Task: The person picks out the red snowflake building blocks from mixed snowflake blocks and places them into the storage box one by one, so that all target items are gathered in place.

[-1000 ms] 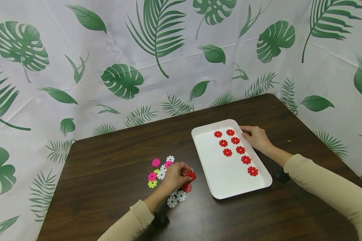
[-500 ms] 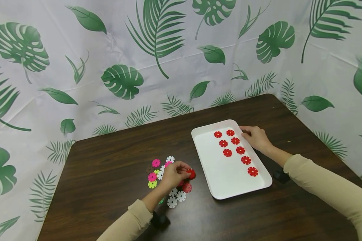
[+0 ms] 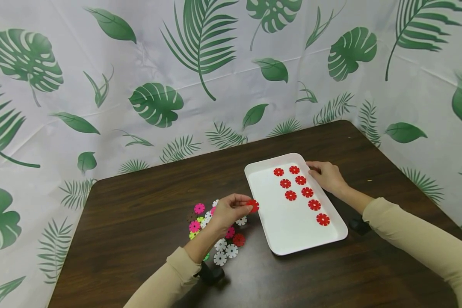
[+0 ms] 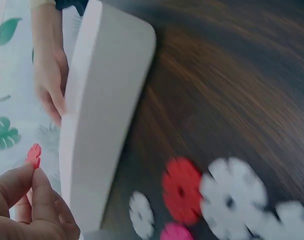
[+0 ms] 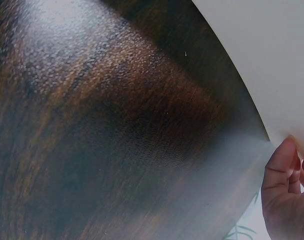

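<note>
My left hand pinches a red notched plastic disc between thumb and fingertips, at the left rim of the white tray. In the left wrist view the disc stands nearly edge-on above the fingertips. Several red discs lie flat in two columns in the tray's right half. On the far right side my right hand holds the tray's rim with thumb and curled fingers; in the right wrist view the thumb meets the tray's outer wall.
Left of the tray lies a loose pile of notched discs: white, pink, yellow-green, green, brown and another red one. My left forearm passes over part of it. A leaf-print cloth hangs behind the dark wooden table.
My left hand has lifted the red disc from the pile's right edge and carried it up and right to the tray's left rim. The right hand and tray have stayed put.
</note>
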The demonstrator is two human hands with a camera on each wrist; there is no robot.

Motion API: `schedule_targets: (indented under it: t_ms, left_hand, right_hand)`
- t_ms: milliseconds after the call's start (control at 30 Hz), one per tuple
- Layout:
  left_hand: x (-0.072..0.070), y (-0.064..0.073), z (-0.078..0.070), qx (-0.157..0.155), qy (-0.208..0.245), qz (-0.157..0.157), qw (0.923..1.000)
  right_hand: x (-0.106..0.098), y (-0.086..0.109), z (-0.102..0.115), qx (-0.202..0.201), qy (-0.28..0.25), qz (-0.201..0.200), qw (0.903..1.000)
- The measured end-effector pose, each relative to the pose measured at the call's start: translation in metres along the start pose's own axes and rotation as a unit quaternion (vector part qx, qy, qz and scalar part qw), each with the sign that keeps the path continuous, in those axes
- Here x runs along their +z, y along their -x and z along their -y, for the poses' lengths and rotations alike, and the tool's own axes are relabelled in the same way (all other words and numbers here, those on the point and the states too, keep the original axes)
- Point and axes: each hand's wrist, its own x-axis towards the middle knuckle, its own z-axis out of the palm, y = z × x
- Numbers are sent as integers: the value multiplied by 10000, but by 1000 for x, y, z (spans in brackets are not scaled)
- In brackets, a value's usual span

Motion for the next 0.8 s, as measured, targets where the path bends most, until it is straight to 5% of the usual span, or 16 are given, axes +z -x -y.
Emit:
schedule_targets:
  t_ms: [467, 800]
  left_hand:
    - [82, -22, -5, -394, -62, 132, 9991]
    - [113, -39, 10, -778, -532, -300, 9951]
  right_hand:
    - [1, -2, 0, 0, 64, -59, 10000]
    - [-1, -1, 0, -69, 87, -58, 9999]
